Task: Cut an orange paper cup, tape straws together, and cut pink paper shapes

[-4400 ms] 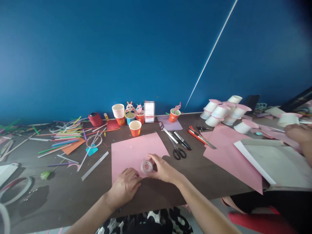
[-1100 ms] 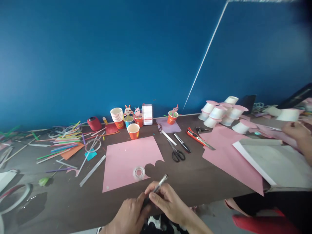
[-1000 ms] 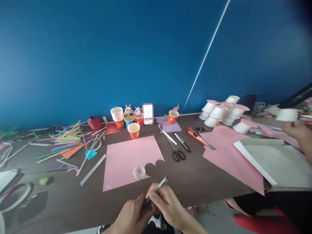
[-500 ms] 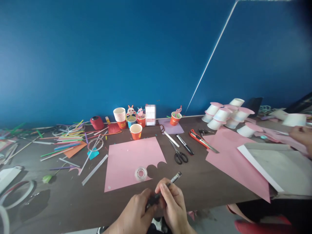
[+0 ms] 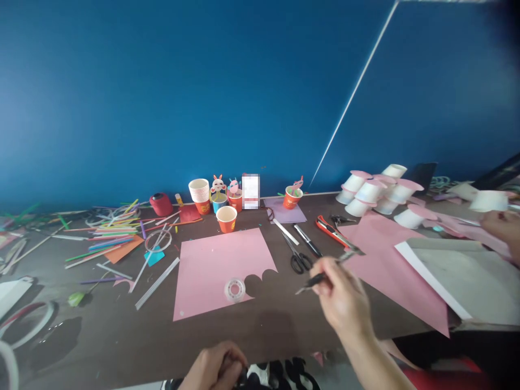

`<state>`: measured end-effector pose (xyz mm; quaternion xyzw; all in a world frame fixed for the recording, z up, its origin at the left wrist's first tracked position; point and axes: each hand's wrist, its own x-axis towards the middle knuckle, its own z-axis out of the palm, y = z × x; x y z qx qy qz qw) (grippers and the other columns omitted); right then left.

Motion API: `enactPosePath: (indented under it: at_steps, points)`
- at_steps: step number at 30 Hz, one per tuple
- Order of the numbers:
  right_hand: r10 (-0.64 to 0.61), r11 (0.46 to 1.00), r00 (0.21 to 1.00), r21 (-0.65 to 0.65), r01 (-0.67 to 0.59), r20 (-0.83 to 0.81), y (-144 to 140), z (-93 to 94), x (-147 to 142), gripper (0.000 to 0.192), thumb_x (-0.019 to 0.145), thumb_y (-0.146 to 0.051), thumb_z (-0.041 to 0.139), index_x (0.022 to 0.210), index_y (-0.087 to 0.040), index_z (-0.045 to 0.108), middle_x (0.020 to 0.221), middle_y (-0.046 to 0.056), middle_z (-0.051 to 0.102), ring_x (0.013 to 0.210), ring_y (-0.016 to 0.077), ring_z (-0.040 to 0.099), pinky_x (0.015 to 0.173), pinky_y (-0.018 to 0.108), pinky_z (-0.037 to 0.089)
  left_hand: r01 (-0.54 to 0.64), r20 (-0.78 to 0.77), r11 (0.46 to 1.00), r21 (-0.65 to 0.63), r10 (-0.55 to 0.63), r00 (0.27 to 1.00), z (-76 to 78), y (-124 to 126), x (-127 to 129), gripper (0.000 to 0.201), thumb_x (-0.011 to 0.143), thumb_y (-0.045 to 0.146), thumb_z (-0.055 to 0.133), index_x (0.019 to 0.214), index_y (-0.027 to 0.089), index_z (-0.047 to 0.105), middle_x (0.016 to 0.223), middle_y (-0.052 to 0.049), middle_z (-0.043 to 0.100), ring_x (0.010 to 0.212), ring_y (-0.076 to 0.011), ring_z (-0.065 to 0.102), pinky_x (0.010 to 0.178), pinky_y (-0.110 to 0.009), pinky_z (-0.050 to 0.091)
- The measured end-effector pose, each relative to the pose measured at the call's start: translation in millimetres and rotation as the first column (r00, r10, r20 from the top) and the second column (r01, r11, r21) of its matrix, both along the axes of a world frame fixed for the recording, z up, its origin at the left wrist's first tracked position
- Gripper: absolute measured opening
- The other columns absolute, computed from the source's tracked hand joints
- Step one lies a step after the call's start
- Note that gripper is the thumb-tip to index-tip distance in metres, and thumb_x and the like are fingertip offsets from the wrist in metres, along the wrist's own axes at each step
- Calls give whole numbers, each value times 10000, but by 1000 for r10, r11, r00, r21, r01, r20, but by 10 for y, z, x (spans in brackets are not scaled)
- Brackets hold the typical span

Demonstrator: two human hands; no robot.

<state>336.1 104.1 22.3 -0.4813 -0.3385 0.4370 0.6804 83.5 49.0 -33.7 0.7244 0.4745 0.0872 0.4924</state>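
Left hand (image 5: 215, 368): nearest item, low at the near edge, fingers curled in; something dark shows by the fingertips, too hidden to identify, and whether the hand is closed on it cannot be told. Right hand (image 5: 343, 298): well apart from the left, raised at near right, thumb and fingers pinched on a pen. Pen (image 5: 316, 280): one, dark, slim, held aslant with its tip toward the near left, blurred; judged light, stiff and smooth enough to roll between the fingers, the point its most delicate part; best held on the dark grip just behind the tip. Tape roll (image 5: 241, 291): one, clear, lying flat on the near right part of the pink sheet; likely light, hard and slick, best taken by its outer rim. Pink sheet (image 5: 219, 254): one, flat, rounded bites out of its right side; thin, probably easy to crease, best steadied flat near an edge. Scissors (image 5: 296, 253): one pair, dark handles, right of the sheet. Marker (image 5: 307, 240): one, just beyond the scissor handles. Cutter (image 5: 331, 231): one, orange, farther right. Paper cup (image 5: 226, 221): one, upright, beyond the sheet's far edge; likely light and easily dented.
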Motion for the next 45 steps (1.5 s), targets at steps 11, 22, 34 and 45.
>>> enactPosePath:
  at_steps: [11,22,34,45]
  points:
    - [484,859,723,-111,-499,494,674,-417,-711,344,840,-423,364,731,-138,523,599,-3,491,571,110,499,569,218,383,306,-435,535,787,131,891,-351,315,268,519,717,29,356,1227,122,370,1331,-141,334,1244,-266,235,940,-387,354]
    - [600,667,175,-368,-648,781,957,-410,-1170,273,848,-343,365,771,-142,533,723,25,593,668,119,528,607,202,362,297,-491,637,711,147,858,-516,369,457,486,755,118,380,1238,61,361,1320,-201,324,1242,-304,216,956,-446,295]
    - [647,554,-29,-496,-669,762,959,-402,-1343,256,813,-325,421,682,-143,545,673,25,599,583,107,511,521,191,316,321,-511,666,673,106,853,-442,357,477,536,721,181,401,1222,-8,376,1302,-245,326,1219,-322,265,953,-452,305]
    - [606,517,-167,-544,-661,778,940,-368,-1455,249,794,-355,429,776,-168,592,757,58,635,678,164,548,559,221,314,328,-532,702,632,84,843,-462,375,498,608,681,184,432,1245,-20,332,1290,-233,356,1213,-305,287,964,-453,283]
